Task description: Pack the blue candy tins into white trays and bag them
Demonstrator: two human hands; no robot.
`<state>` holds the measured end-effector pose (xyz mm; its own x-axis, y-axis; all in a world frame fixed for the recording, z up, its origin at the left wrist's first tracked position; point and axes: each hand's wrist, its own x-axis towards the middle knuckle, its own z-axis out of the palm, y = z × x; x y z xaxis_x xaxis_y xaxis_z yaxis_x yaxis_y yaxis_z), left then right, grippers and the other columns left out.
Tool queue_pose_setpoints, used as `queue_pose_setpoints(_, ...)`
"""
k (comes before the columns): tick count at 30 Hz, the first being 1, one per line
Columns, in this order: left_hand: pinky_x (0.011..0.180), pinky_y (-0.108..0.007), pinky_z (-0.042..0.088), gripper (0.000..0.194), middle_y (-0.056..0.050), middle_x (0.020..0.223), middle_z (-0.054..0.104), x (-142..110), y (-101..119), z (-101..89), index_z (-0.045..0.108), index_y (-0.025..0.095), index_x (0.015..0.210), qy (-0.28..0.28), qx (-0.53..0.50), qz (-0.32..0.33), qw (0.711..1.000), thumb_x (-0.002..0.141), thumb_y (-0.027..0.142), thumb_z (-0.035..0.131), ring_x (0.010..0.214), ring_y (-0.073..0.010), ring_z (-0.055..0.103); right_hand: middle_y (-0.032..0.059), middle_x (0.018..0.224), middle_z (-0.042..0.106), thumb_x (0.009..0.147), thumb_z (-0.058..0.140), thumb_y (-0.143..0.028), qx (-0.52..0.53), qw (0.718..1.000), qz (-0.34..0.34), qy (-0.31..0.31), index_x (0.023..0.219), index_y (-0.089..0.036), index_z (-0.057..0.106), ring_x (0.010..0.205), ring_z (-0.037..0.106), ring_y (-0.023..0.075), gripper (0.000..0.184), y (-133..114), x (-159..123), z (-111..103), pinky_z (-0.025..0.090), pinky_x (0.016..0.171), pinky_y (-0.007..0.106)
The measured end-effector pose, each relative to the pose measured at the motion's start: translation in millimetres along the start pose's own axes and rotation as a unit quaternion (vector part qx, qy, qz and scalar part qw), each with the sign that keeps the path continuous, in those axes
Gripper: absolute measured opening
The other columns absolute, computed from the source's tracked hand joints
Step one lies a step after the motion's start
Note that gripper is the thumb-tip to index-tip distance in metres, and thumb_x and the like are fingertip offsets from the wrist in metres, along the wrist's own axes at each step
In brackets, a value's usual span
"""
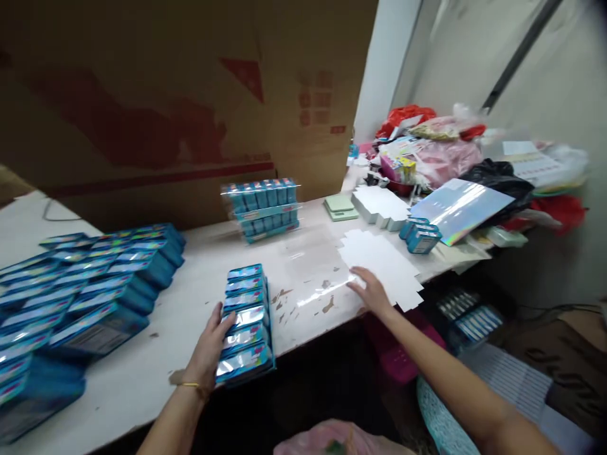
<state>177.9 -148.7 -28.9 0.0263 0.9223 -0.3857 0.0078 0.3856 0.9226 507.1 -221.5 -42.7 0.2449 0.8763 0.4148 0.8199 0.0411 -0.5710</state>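
My left hand (pixel 208 347) rests against the left side of a row of small blue boxes (pixel 244 316) near the table's front edge. Its thumb and a finger are apart and touch the boxes; the other fingers are hidden. My right hand (pixel 372 294) reaches over the table with fingers stretched and spread, at the left edge of a stack of white cut-out sheets (pixel 384 262). Beside its fingertips lies shiny clear plastic (pixel 317 291); whether they touch it I cannot tell. Behind, more blue boxes (pixel 265 208) stand in a clear plastic pack.
Many blue boxes (pixel 104 284) fill the table's left side. A large cardboard box (pixel 190 95) stands behind. To the right are a pale green box (pixel 340 205), more white sheets (pixel 379 203), two or so blue boxes (pixel 422 237), a silvery sheet (pixel 467 202) and piled bags (pixel 441 148).
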Motion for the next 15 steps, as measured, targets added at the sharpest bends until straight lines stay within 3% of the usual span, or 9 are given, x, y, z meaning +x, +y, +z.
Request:
queue_pose_setpoints(3, 0.069, -0.038, 0.051, 0.056, -0.006, 0.105, 0.06, -7, -4, 17.4, 0.037, 0.028, 0.123, -0.017, -0.055, -0.061, 0.996, 0.071, 0.034, 0.055, 0.078, -0.0203, 0.063, 0.0113, 0.101, 0.059, 0.07, 0.059, -0.037, -0.09, 0.993, 0.081, 0.008, 0.097, -0.016, 0.061, 0.097, 0.052, 0.0224, 0.034, 66, 15, -28, 0.038, 0.085, 0.041)
queue_pose_setpoints(5, 0.064, -0.035, 0.052, 0.052, -0.005, 0.093, 0.064, -15, -8, 25.9, 0.04, 0.027, 0.121, 0.018, -0.07, -0.047, 0.996, 0.071, 0.035, 0.054, 0.069, -0.0185, 0.064, 0.0089, 0.1, 0.059, 0.068, 0.062, -0.035, -0.091, 0.994, 0.059, -0.033, 0.097, -0.017, 0.06, 0.096, 0.052, 0.0207, 0.034, 77, 29, -21, 0.039, 0.083, 0.039)
queue_pose_setpoints(9, 0.062, -0.034, 0.052, 0.051, -0.004, 0.084, 0.065, -24, -10, 34.2, 0.042, 0.026, 0.119, 0.056, -0.075, -0.052, 0.994, 0.071, 0.034, 0.055, 0.066, -0.0183, 0.064, 0.0072, 0.106, 0.055, 0.064, 0.066, -0.036, -0.03, 0.992, -0.03, -0.121, 0.101, -0.019, 0.059, 0.1, 0.048, 0.0181, 0.041, 42, 62, 40, 0.037, 0.083, 0.032)
queue_pose_setpoints(12, 0.062, -0.034, 0.052, 0.051, -0.005, 0.085, 0.065, -24, -7, 33.9, 0.042, 0.026, 0.119, 0.052, -0.086, -0.066, 0.993, 0.07, 0.032, 0.057, 0.065, -0.0183, 0.064, 0.0057, 0.105, 0.054, 0.055, 0.072, -0.039, -0.041, 0.985, -0.02, -0.165, 0.099, -0.021, 0.059, 0.099, 0.046, 0.0199, 0.049, 13, 82, 86, 0.036, 0.08, 0.034)
queue_pose_setpoints(15, 0.062, -0.034, 0.052, 0.052, -0.005, 0.086, 0.065, -23, -6, 32.2, 0.042, 0.025, 0.119, 0.048, -0.09, -0.071, 0.992, 0.07, 0.031, 0.058, 0.066, -0.0182, 0.063, 0.0018, 0.096, 0.054, 0.061, 0.069, -0.035, -0.064, 0.982, -0.009, -0.177, 0.084, -0.023, 0.062, 0.094, 0.045, 0.0183, 0.027, 5, 94, 106, 0.033, 0.078, 0.033)
